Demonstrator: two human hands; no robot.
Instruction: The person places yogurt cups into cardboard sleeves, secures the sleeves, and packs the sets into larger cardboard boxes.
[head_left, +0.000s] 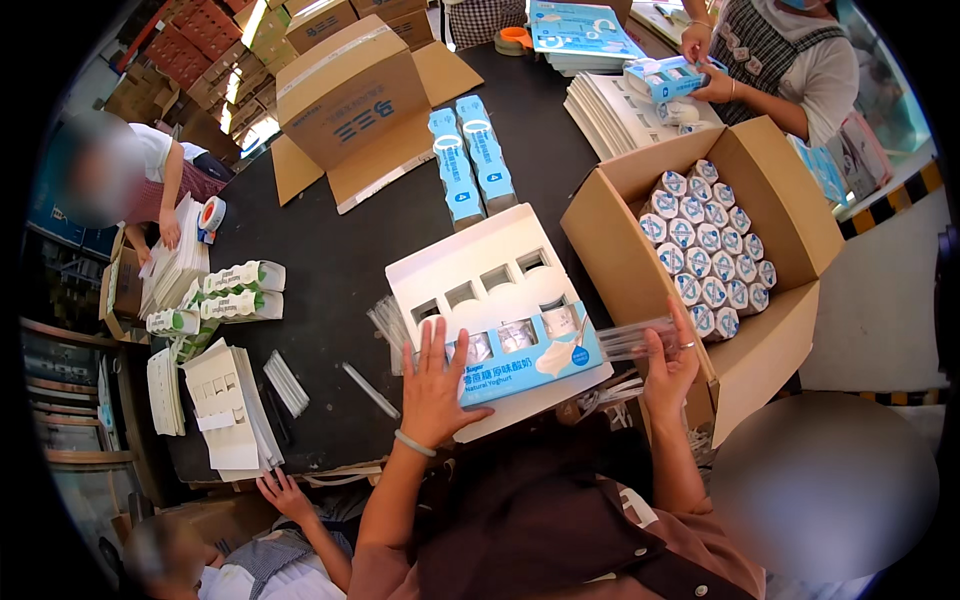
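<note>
A blue and white printed yoghurt carton sleeve (536, 358) lies in front of me, with white cups (516, 335) showing through its windows. Under it is a white cardboard sheet (480, 259) with a row of cut-outs. My left hand (436, 375) rests on the sleeve's left end, fingers spread, gripping nothing. Between the thumb and fingers of my right hand (670, 375) is a bundle of clear plastic-wrapped sticks (626, 340), beside the sleeve's right end. More clear sticks (388, 330) lie left of the sheet, partly hidden.
An open cardboard box (626, 225) of yoghurt cups (709, 238) stands close on my right. Two packed blue cartons (472, 161) and another open box (352, 97) are beyond on the dark table (330, 247). Co-workers' hands handle a carton (667, 79) and stacked cardboard (176, 255).
</note>
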